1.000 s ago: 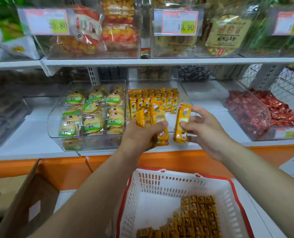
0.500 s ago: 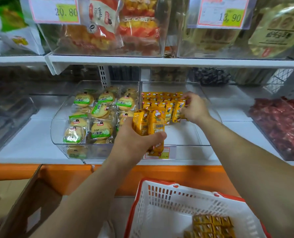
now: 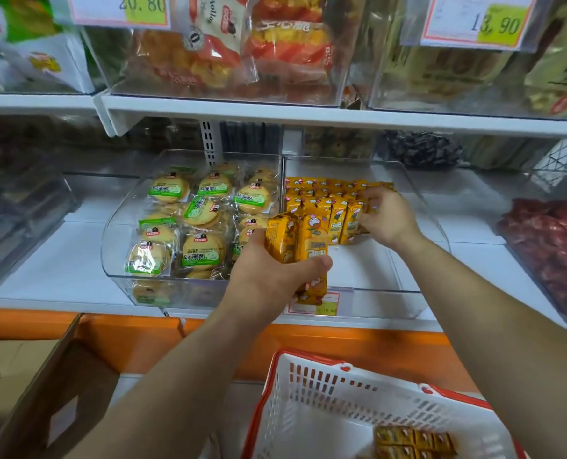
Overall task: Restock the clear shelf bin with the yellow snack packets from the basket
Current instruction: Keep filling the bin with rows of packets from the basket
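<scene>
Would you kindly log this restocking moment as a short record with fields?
left hand: grips a bunch of yellow packets before the clear bin
right hand: pinches the end packet of the bin's front row
bin stock: rows at the back, bare floor in front
basket: more packets inside

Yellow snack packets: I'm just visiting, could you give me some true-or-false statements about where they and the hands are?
1. The left hand grips several yellow packets. True.
2. The right hand is inside the basket. False: it is in the clear bin, at the standing row of packets.
3. The basket is empty. False: loose packets lie in it.
4. The neighbouring bin holds round biscuits. True.
</scene>
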